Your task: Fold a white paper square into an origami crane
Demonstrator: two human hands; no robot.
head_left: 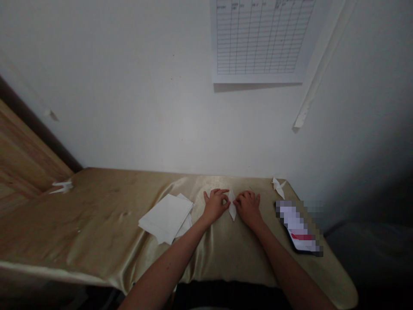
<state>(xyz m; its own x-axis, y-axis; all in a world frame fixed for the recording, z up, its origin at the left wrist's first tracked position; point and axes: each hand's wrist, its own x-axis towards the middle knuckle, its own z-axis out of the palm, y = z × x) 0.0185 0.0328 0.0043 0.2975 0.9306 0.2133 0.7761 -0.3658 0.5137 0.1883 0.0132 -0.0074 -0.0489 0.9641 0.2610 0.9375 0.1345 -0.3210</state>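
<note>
White folded paper (232,206), light and crease-prone, lies near the middle of the gold cloth (80,224); the left hand (217,206) and right hand (248,209) curl closed, fingertips pinching its sides, the best hold.

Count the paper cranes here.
2: a paper crane at the left edge, another at the far right corner; folded paper between left hand and right hand may be a third.

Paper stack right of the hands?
No, the white paper sheets lie left of the left hand, on the gold satin cloth.
</note>
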